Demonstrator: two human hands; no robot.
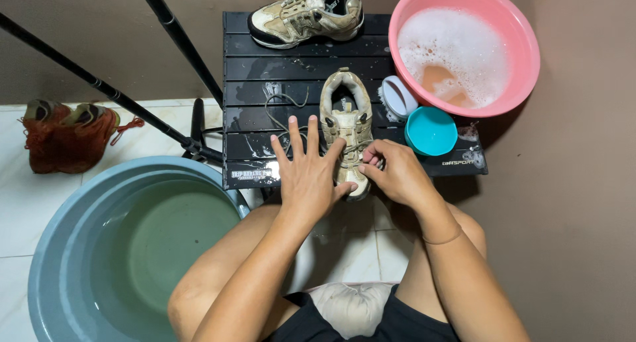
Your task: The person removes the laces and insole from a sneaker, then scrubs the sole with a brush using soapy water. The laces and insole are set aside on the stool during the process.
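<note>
On a low black slatted table (298, 70), a worn beige lace-up shoe (345, 116) lies with its toe toward the person, near the front edge. Left hand (307, 173) rests flat against the shoe's left side, fingers spread, thumb across the toe. Right hand (392, 170) sits at the shoe's right side, fingers curled and pinching at the lacing; whether it holds a lace cannot be told. A loose dark shoelace (281, 116) trails over the wet slats. A second beige shoe (306, 14) stands at the table's far edge. A pink plastic basin (523, 63) of soapy water, a small teal bowl (430, 131) and a white scrubbing brush (397, 97) sit to the right. A large grey-blue tub (46, 249) of water stands on the tiled floor.
</note>
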